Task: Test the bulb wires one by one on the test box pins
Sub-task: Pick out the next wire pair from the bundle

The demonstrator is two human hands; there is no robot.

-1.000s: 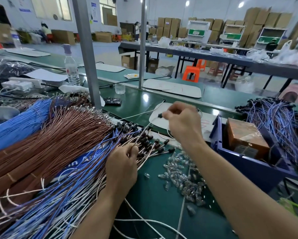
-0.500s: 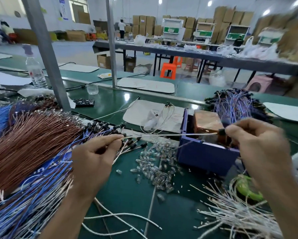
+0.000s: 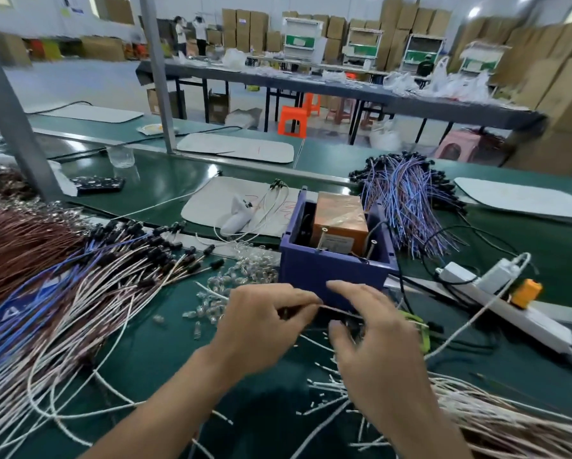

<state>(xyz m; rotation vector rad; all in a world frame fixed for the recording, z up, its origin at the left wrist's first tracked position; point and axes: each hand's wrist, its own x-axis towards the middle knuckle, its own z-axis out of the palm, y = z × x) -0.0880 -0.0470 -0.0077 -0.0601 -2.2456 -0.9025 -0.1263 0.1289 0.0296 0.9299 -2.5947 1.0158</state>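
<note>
A purple test box (image 3: pixel 335 271) with an orange block (image 3: pixel 339 220) and upright metal pins (image 3: pixel 324 231) inside stands mid-table. Just in front of it both my hands hold one thin bulb wire (image 3: pixel 332 309) stretched between them. My left hand (image 3: pixel 264 326) pinches its left part with thumb and fingers. My right hand (image 3: pixel 374 339) grips the wire's dark socket end, which its fingers mostly hide. A large heap of blue, white and brown bulb wires (image 3: pixel 79 293) with black sockets lies to the left.
Loose clear bulbs (image 3: pixel 221 293) lie on the green table between heap and box. A white wire pile (image 3: pixel 476 415) spreads at lower right. Behind the box lies a blue-purple wire bundle (image 3: pixel 407 200). A white power strip (image 3: pixel 509 303) with an orange plug sits right.
Both hands came together in front of the test box. The right hand, which had drawn the wire out to the right, is lower and nearer; the left hand left the heap.
</note>
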